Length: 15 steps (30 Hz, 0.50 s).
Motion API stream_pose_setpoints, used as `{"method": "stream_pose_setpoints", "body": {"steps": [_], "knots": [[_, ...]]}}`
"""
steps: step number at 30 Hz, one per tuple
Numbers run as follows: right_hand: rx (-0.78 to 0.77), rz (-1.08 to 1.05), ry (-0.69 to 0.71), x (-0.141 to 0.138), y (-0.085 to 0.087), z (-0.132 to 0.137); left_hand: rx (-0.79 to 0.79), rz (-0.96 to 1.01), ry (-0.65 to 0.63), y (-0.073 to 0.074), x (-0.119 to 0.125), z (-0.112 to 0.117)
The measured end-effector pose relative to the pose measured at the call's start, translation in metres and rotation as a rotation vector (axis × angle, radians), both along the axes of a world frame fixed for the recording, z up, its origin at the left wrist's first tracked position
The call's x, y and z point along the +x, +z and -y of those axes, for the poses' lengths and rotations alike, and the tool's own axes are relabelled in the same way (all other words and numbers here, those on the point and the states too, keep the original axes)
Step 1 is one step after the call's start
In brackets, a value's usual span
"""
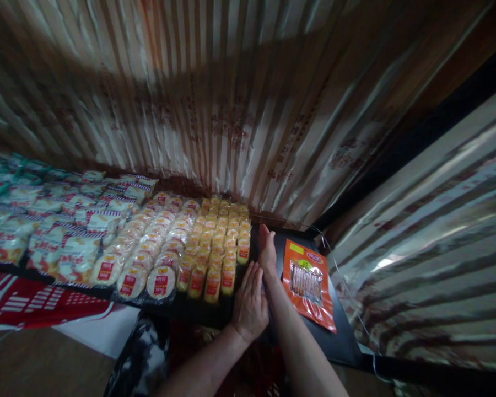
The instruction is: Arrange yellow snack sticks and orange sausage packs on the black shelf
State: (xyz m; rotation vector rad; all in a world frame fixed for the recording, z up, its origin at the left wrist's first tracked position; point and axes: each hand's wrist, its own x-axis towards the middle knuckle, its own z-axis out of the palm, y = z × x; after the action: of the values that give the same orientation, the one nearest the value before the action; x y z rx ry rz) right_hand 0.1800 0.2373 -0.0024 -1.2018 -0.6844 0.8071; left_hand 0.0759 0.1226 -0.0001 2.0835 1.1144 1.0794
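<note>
My left hand [251, 304] lies flat with fingers stretched out, just right of the rows of yellow wrapped snack cakes [213, 281]. Its fingertips point away from me, close beside my right wrist. My right hand [267, 247] is a little farther off, its fingers extended and turned on edge over the black tabletop [256, 242]. Nothing shows in either hand. To the right of my right forearm lies an orange packet [308, 284] with a window showing sliced brown food.
Rows of round pale wrapped cakes [132, 282] and white-and-blue bags [78, 253] fill the table's left part. A striped plastic sheet [231, 121] hangs behind. A dark pole [380, 160] and thin cord [347, 286] stand at right. Red-and-white cloth [45, 300] hangs in front.
</note>
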Motion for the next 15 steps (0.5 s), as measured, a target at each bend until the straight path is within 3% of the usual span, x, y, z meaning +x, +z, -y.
{"method": "stream_pose_setpoints", "body": {"steps": [6, 10, 15], "knots": [[-0.035, 0.009, -0.093, 0.003, 0.007, 0.047, 0.053, -0.072, -0.089, 0.004, -0.007, 0.016], [-0.056, -0.015, -0.063, -0.005, 0.004, 0.084, 0.079, -0.086, -0.193, -0.010, -0.020, 0.042], [-0.087, -0.055, 0.037, -0.031, 0.001, 0.140, 0.122, -0.083, -0.290, -0.032, -0.054, 0.083]]}}
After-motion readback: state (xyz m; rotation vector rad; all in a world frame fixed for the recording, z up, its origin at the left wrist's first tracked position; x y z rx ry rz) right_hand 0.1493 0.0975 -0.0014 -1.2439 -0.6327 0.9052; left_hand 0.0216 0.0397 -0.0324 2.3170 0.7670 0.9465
